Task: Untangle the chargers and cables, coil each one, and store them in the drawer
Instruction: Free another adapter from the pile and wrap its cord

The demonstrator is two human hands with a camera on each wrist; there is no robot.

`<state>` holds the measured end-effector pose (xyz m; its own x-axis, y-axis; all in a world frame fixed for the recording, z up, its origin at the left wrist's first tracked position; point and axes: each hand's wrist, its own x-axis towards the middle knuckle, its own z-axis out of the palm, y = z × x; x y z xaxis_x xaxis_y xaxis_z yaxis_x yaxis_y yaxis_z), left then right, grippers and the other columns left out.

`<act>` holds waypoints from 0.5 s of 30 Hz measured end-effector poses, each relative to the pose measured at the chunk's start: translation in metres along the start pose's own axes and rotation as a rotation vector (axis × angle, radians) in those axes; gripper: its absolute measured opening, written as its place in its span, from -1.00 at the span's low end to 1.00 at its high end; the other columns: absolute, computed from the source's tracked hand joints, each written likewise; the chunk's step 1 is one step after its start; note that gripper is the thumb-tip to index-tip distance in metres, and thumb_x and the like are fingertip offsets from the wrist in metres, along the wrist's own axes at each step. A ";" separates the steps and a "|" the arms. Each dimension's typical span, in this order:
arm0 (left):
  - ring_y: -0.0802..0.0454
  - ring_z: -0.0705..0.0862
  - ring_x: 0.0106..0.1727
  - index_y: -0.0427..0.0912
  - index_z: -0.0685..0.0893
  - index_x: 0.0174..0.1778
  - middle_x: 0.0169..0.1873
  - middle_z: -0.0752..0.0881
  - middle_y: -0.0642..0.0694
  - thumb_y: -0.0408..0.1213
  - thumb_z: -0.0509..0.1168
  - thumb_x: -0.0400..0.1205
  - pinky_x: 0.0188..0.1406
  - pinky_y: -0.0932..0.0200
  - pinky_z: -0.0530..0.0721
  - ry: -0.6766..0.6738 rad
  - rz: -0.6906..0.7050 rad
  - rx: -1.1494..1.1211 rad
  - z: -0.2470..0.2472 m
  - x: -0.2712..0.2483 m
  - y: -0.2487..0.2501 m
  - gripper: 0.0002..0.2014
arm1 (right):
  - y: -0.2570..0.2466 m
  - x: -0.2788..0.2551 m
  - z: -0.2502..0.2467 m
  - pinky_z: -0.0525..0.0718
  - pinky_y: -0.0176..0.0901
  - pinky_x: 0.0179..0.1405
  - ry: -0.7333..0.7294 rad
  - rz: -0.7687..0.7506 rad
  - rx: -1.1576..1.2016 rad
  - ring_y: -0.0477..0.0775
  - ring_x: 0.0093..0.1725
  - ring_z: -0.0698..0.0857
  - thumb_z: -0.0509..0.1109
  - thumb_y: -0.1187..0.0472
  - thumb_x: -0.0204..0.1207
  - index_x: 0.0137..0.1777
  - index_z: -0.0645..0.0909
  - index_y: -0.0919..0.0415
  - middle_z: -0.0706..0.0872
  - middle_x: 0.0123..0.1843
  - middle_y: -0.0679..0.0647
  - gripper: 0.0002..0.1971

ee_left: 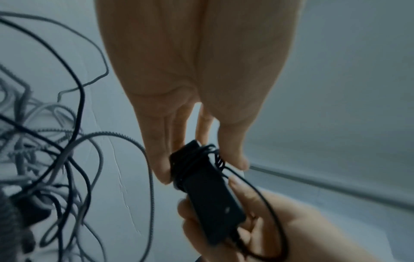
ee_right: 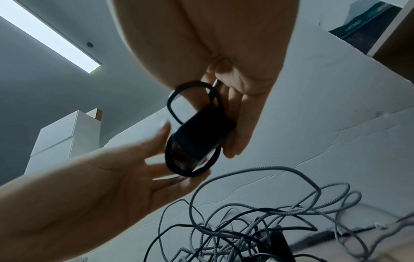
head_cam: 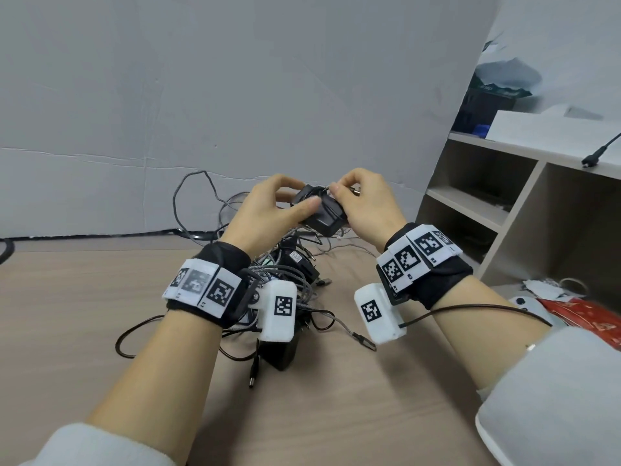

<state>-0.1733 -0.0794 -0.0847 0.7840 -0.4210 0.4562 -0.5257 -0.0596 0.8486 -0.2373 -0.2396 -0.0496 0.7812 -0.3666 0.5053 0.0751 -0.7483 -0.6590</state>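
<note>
A black charger [head_cam: 321,215] with its thin black cable wound around the body is held above the table by both hands. My left hand [head_cam: 304,195] grips its left end between thumb and fingers [ee_left: 161,159]. My right hand [head_cam: 336,193] pinches the cable's plug end [head_cam: 353,191] near the charger's top, with its other fingers [ee_right: 241,124] lying along the charger [ee_right: 197,138]. A loose loop of that cable [ee_left: 268,203] hangs by the right palm. Below lies a tangle of grey braided and black cables [head_cam: 285,287] with another black adapter [head_cam: 279,351].
The wooden table [head_cam: 100,314] runs up to a white backboard [head_cam: 235,95]. An open shelf unit [head_cam: 504,196] stands at the right, with a red packet [head_cam: 591,317] and small clutter at its foot. A black cable [head_cam: 470,309] trails from the right wrist camera.
</note>
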 end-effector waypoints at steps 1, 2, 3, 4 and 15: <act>0.06 0.84 -0.14 -0.17 0.64 0.28 0.07 0.81 -0.07 0.02 0.38 0.69 0.02 0.06 0.83 -0.008 -0.038 -0.099 0.000 0.000 0.001 -0.63 | 0.001 0.001 -0.002 0.71 0.13 0.09 0.003 -0.018 -0.008 0.12 -0.05 0.71 0.39 0.07 0.68 -0.10 0.62 0.09 0.71 -0.15 -0.03 -0.85; 0.07 0.83 -0.19 -0.25 0.64 0.26 0.08 0.80 -0.15 0.03 0.31 0.74 -0.05 0.11 0.83 -0.012 -0.080 -0.204 0.000 0.000 0.003 -0.60 | 0.002 0.001 -0.004 0.71 0.14 0.07 -0.008 -0.033 -0.008 0.09 -0.09 0.69 0.40 0.07 0.67 -0.09 0.63 0.08 0.69 -0.18 -0.05 -0.86; 0.07 0.81 -0.24 -0.33 0.63 0.26 0.06 0.78 -0.22 0.02 0.24 0.77 -0.13 0.17 0.81 -0.014 -0.115 -0.286 0.000 0.000 0.004 -0.57 | 0.002 0.002 -0.005 0.73 0.15 0.05 -0.023 -0.048 0.000 0.07 -0.14 0.67 0.41 0.07 0.67 -0.09 0.63 0.07 0.68 -0.22 -0.07 -0.87; 0.07 0.78 -0.26 -0.38 0.63 0.26 0.03 0.76 -0.28 -0.01 0.21 0.79 -0.19 0.20 0.80 -0.016 -0.134 -0.322 0.001 0.001 0.003 -0.57 | 0.002 0.001 -0.006 0.74 0.16 0.02 -0.039 -0.066 0.009 0.06 -0.18 0.66 0.42 0.07 0.66 -0.11 0.63 0.06 0.68 -0.25 -0.07 -0.87; -0.14 0.84 0.04 -0.29 0.67 0.37 0.01 0.84 -0.25 -0.34 0.26 0.78 0.00 -0.05 0.85 -0.194 -0.035 -0.005 0.000 0.000 -0.006 -0.73 | 0.010 0.005 -0.017 0.77 0.28 0.09 -0.152 -0.072 -0.019 0.14 -0.06 0.84 0.54 0.06 0.54 -0.24 0.72 0.10 0.85 -0.23 0.06 -0.82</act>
<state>-0.1703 -0.0785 -0.0901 0.7231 -0.5851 0.3671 -0.4974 -0.0724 0.8645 -0.2429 -0.2581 -0.0437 0.8593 -0.2250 0.4594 0.1235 -0.7804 -0.6130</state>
